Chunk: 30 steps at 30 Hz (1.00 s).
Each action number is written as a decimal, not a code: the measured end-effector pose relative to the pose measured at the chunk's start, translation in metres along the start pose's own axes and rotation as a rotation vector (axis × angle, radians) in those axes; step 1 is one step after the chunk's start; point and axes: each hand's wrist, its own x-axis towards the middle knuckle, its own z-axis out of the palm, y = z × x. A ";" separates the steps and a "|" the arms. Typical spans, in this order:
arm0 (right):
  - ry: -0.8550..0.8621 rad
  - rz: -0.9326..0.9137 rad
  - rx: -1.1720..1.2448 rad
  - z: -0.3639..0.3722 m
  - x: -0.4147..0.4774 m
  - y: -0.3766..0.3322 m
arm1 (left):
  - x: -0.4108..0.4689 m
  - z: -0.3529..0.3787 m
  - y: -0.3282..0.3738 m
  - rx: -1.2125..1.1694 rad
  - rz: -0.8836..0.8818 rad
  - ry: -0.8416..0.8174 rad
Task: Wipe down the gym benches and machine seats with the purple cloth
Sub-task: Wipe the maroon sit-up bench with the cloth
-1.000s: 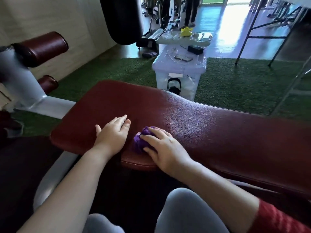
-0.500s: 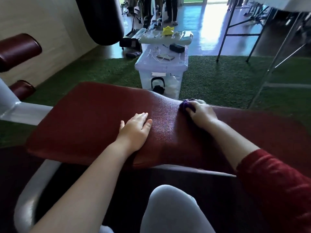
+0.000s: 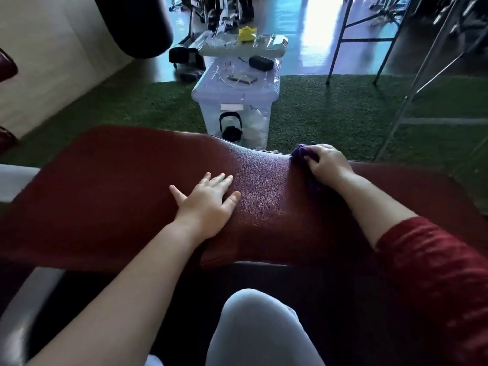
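Observation:
A dark red padded gym bench (image 3: 111, 196) stretches across the view in front of me. My right hand (image 3: 327, 161) presses the bunched purple cloth (image 3: 301, 152) against the bench's far edge, right of centre; most of the cloth is hidden under the fingers. Flat on the middle of the pad lies my left hand (image 3: 208, 203), fingers spread, holding nothing.
Beyond the bench stands a clear plastic storage bin (image 3: 237, 112) with small items on its lid, on green turf (image 3: 330, 114). A black punching bag (image 3: 137, 25) hangs at the upper left. Metal frame legs (image 3: 396, 112) rise at the right. My knee (image 3: 258, 326) is below the bench.
My right hand has swept the cloth from the near edge of the pad to its far edge and a bit further right. My left hand has stayed flat on the pad.

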 end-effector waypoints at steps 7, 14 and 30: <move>-0.015 -0.015 -0.049 0.002 -0.006 -0.008 | 0.005 0.008 -0.002 0.022 -0.004 0.012; -0.072 -0.476 0.005 0.011 -0.140 -0.052 | 0.005 0.010 -0.004 0.035 0.006 0.049; 0.001 -0.043 -0.075 -0.024 -0.048 0.031 | 0.001 0.009 0.001 0.053 0.017 0.086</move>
